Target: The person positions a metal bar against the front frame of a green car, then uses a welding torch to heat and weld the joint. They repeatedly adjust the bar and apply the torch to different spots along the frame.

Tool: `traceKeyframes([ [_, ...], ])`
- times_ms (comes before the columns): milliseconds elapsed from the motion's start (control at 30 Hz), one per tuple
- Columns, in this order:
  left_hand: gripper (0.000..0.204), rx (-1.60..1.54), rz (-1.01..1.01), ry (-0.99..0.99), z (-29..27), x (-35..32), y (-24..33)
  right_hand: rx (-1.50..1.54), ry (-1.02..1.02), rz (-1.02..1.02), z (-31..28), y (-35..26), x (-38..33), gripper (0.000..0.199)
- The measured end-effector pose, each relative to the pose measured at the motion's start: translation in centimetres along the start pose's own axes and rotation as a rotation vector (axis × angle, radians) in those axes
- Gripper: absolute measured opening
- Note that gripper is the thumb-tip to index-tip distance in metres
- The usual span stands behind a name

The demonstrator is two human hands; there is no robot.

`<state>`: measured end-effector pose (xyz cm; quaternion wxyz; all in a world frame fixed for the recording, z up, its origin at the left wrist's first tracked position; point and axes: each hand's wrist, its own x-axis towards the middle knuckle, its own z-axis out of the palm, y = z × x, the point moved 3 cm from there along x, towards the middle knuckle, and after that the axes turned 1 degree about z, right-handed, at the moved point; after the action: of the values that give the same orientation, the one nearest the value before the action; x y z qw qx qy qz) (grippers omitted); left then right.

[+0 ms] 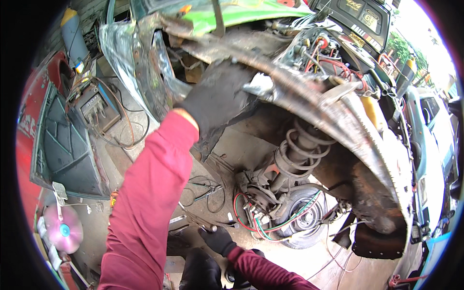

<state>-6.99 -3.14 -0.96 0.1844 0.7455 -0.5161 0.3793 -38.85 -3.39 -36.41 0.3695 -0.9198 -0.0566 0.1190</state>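
My left hand (217, 92), in a black glove, reaches up to the torn, rusty inner fender (295, 84) of a stripped car. Its fingers are blurred and partly hidden against the metal, beside a crumpled silvery flap (261, 85). Beneath that hand hangs a dark, ragged sheet of metal (209, 142). Low down near my legs, my right hand (218, 241), also gloved, is closed by a metal tool (209, 228) with a round shiny end; the exact kind is unclear. The wheel arch stands open, showing a coil spring on a strut (302, 145).
A loose wheel (304, 217) lies under the strut, with red and green hoses (244, 222) nearby. On the left are a welding machine (99, 108), a detached dark panel (65, 140) and a pink disc (63, 229). Cables and tools (208, 191) litter the floor.
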Motion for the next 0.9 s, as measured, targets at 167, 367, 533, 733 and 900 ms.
traceKeyframes([
  [167, 0.043, -0.231, -0.255, -0.143, -1.0, 1.2, 0.6, 0.474, 0.009, 0.278, -10.2, -7.5, -10.4, 0.038],
  [367, 0.06, -0.304, -0.328, -0.246, -0.7, 1.4, 0.3, 0.651, -0.163, 0.247, -22.6, -14.9, -18.7, 0.061],
  [533, 0.074, -0.259, -0.311, -0.314, -1.3, 1.6, 0.4, 1.353, -0.11, 0.291, -35.1, -22.0, -22.8, 0.081],
  [733, 0.064, -0.314, -0.324, -0.337, -0.7, 1.2, -0.2, 1.246, 0.047, 0.154, -45.5, -28.3, -25.0, 0.063],
  [900, 0.063, -0.298, -0.35, -0.371, -0.8, 1.0, -0.1, 0.861, 0.127, 0.08, -53.3, -30.1, -25.4, 0.042],
])
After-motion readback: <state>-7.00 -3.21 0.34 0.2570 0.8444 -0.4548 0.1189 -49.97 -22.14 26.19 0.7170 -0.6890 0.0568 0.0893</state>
